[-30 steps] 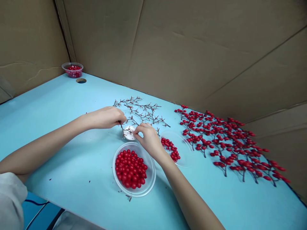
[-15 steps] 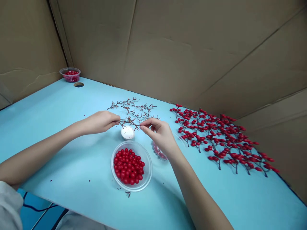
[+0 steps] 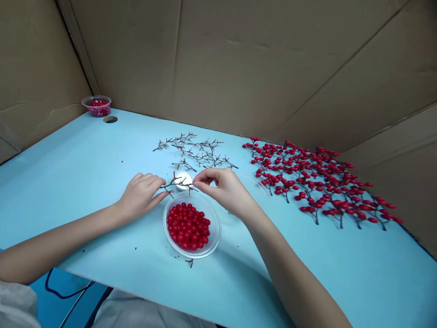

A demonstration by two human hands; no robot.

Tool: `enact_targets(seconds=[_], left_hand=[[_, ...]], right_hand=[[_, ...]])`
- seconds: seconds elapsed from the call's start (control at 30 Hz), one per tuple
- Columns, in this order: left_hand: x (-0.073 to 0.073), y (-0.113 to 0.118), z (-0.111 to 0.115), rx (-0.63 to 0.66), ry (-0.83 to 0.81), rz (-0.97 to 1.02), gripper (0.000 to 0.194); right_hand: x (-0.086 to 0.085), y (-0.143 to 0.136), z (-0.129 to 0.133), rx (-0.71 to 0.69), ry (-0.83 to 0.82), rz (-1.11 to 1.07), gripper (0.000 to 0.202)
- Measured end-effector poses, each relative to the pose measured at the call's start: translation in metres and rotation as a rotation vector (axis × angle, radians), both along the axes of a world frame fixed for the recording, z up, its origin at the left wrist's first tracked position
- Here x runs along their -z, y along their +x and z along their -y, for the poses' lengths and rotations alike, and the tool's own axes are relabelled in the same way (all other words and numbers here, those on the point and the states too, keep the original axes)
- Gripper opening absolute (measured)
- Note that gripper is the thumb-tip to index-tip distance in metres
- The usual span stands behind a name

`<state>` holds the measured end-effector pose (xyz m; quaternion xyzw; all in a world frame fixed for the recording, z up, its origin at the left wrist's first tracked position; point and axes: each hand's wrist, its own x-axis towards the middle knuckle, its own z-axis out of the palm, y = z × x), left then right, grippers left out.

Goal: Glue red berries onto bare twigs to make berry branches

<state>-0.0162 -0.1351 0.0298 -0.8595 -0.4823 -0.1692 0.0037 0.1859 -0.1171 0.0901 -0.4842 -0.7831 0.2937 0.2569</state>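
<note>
My right hand (image 3: 221,189) pinches one end of a bare brown artificial twig (image 3: 177,184) between thumb and fingertips. At the twig's other end is my left hand (image 3: 143,193), its thumb and fingers loosely closed around the prongs. The twig is held over a small white cup (image 3: 183,179) and the back rim of a clear plastic bowl (image 3: 215,246). Round red berries (image 3: 187,228) fill the bowl. Behind my hands, several bare twigs (image 3: 205,157) lie on the table.
On the right side of the blue table (image 3: 102,182) lie many berry-laden branches (image 3: 307,182). A second clear tub (image 3: 99,107) with red bits stands at the far left corner, beside a round hole (image 3: 110,120). Cardboard walls (image 3: 221,68) enclose the back. A twig scrap (image 3: 190,263) lies near the bowl.
Both hands have brought the twig slightly down and towards me. My left hand has turned and loosened its fingers. The view has shifted a little.
</note>
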Motion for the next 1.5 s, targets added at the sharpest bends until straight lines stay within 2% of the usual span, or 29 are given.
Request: enact_targets(seconds=[0.17, 0.37, 0.5, 0.6, 0.77, 0.83, 0.97, 1.07, 1.27, 1.5], left_hand=[[0.007, 0.0, 0.0, -0.04, 0.053, -0.051, 0.023], [0.015, 0.002, -0.001, 0.029, -0.044, 0.053, 0.025], [0.017, 0.002, 0.0, 0.094, -0.096, 0.179, 0.026], [0.018, 0.001, 0.0, 0.087, -0.126, 0.297, 0.026], [0.018, 0.001, -0.003, 0.025, -0.294, 0.63, 0.029], [0.015, 0.002, -0.003, 0.014, -0.407, 0.771, 0.031], [0.007, 0.005, -0.003, -0.002, -0.624, 0.97, 0.033], [0.004, 0.007, -0.002, -0.008, -0.722, 1.085, 0.037], [0.006, 0.007, 0.002, -0.002, -0.817, 1.148, 0.038], [0.009, 0.004, 0.004, 0.047, -0.815, 1.118, 0.04]], right_hand=[[0.003, -0.005, 0.001, 0.041, 0.003, 0.026, 0.014], [0.002, -0.009, 0.005, 0.05, 0.025, 0.078, 0.014], [0.003, -0.013, 0.006, -0.013, 0.114, 0.086, 0.012], [0.002, -0.013, 0.006, -0.047, 0.212, 0.03, 0.012], [-0.006, 0.001, 0.013, 0.067, 0.466, -0.066, 0.013], [-0.01, 0.006, 0.019, -0.006, 0.423, 0.065, 0.016], [-0.006, -0.001, 0.029, -0.286, 0.181, 0.575, 0.017], [0.008, -0.014, 0.032, -0.317, 0.17, 0.774, 0.016], [0.029, -0.025, 0.029, -0.295, 0.161, 0.881, 0.019], [0.028, -0.022, 0.027, -0.311, 0.181, 0.818, 0.014]])
